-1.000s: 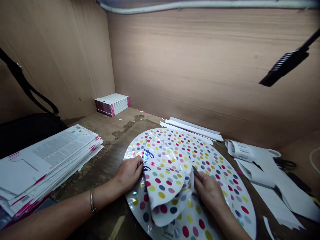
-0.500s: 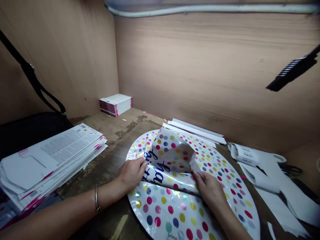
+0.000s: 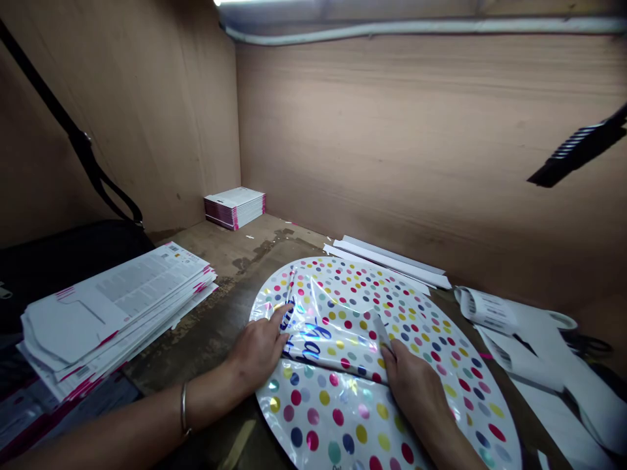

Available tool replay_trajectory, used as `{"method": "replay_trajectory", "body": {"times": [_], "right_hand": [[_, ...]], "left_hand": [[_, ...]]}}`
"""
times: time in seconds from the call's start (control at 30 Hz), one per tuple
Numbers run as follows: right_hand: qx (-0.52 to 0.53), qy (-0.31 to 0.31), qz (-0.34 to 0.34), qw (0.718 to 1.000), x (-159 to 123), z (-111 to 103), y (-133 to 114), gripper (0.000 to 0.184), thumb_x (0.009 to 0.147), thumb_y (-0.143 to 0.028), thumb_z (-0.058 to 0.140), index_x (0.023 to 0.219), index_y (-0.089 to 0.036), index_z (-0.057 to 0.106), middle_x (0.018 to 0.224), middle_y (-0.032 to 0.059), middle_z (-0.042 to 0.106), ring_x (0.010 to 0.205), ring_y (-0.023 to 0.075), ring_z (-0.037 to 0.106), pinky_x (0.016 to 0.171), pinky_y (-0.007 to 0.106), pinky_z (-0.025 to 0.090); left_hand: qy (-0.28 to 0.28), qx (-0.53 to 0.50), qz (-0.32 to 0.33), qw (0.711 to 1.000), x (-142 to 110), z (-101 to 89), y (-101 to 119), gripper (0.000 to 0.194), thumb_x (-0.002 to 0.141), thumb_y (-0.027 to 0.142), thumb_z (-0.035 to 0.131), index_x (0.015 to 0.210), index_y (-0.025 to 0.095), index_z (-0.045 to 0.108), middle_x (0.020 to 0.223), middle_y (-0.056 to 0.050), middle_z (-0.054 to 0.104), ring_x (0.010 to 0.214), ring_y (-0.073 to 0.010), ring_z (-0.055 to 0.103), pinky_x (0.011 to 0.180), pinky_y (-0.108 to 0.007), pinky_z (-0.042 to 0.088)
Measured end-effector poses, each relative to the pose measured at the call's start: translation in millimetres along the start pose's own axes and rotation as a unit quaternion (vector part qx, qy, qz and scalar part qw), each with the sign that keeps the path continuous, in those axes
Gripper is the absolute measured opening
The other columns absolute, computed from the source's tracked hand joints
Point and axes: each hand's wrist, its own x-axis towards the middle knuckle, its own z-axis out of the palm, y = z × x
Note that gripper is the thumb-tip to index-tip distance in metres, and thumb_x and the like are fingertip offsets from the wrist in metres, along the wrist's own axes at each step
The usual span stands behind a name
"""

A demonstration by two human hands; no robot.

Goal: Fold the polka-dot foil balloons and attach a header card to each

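Your right hand (image 3: 416,382) is closed, its thumb and fingers pinching the right end of the folded dotted foil (image 3: 343,336), where a pale corner sticks up. Your left hand (image 3: 257,352) has its index finger and thumb, set apart, on the foil's left edge beside the blue lettering (image 3: 313,343); whether the hidden fingers clamp it from below, you cannot tell. A metal bracelet (image 3: 184,410) rings your left wrist.

The folded dotted foil, glossy and white with many-coloured spots, lies between your two hands, over the round dotted sheet (image 3: 337,424). This sheet is spread on the worn brown table (image 3: 196,346), its lower edge running out of view.

Beyond the sheet's far rim, white paper strips (image 3: 392,261) lie along the back panel (image 3: 416,143). To your right are curled white papers (image 3: 548,352), one bearing blurred print, with dark loops (image 3: 592,344) just behind them. To your left is a large fanned pile of printed cards (image 3: 117,300), pink at the edges; a smaller, squarer stack (image 3: 238,205) sits in the far corner. Behind the large pile lies a black bag (image 3: 73,251) with its strap (image 3: 83,143) rising. A black-and-white striped item (image 3: 578,153) hangs at upper right, below a pale tube (image 3: 416,27).
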Motion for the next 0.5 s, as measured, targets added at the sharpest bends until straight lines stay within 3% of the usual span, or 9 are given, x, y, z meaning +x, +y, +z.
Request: {"method": "replay_trajectory", "body": {"times": [0.1, 0.17, 0.5], "right_hand": [[0.01, -0.017, -0.006, 1.0, 3.9, -2.0, 0.8, 0.03, 0.093, -0.041, 0.025, 0.087, -0.023, 0.048, 0.073, 0.0063, 0.063, 0.065, 0.0214, 0.061, 0.056, 0.03, 0.041], [0.013, -0.027, -0.007, 1.0, 6.0, -3.6, 1.7, 0.031, 0.093, -0.042, 0.025, 0.086, -0.023, 0.048, 0.074, 0.0064, 0.063, 0.066, 0.0213, 0.061, 0.056, 0.03, 0.041], [-0.023, -0.028, -0.044, 0.998, 14.7, -8.3, -4.7, 0.031, 0.093, -0.039, 0.027, 0.09, -0.023, 0.054, 0.076, 0.0077, 0.066, 0.068, 0.0219, 0.063, 0.055, 0.029, 0.041]], "left_hand": [[-0.02, 0.027, 0.051, 0.998, -1.5, -0.3, -0.1, 0.029, 0.091, 0.022, 0.04, 0.109, 0.028, 0.061, 0.089, -0.003, 0.068, 0.083, -0.0202, 0.063, 0.079, -0.032, 0.044], [-0.025, 0.03, 0.067, 0.997, -1.5, -0.8, 0.5, 0.027, 0.09, 0.02, 0.041, 0.101, 0.028, 0.064, 0.09, -0.002, 0.069, 0.085, -0.0202, 0.063, 0.079, -0.032, 0.044], [-0.036, 0.109, 0.05, 0.992, -5.2, 4.6, -3.0, 0.033, 0.091, 0.019, 0.039, 0.117, 0.025, 0.057, 0.101, -0.008, 0.068, 0.094, -0.0261, 0.062, 0.083, -0.041, 0.043]]}}
